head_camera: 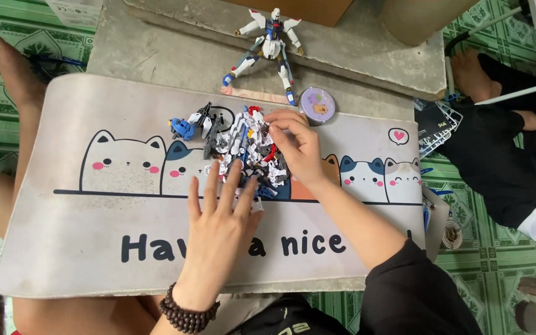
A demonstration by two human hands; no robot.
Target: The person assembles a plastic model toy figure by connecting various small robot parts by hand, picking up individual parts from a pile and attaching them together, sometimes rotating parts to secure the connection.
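A pile of small model-kit parts (243,149), white, grey, red and blue, lies in the middle of a cream desk mat (75,223) printed with cartoon cats. My left hand (218,217) rests flat on the mat with its fingers spread, the fingertips touching the near edge of the pile. My right hand (296,146) is on the right side of the pile, its fingers bent and pinching among the pieces. What it pinches is too small to tell. A beaded bracelet (187,310) circles my left wrist.
A built white and blue robot figure (268,46) lies on the concrete slab (156,43) beyond the mat. A round lilac tin (316,104) sits at the mat's far edge. Another person's bare feet (7,62) and dark-clothed legs (497,149) flank the mat. Plastic part frames (435,127) lie right.
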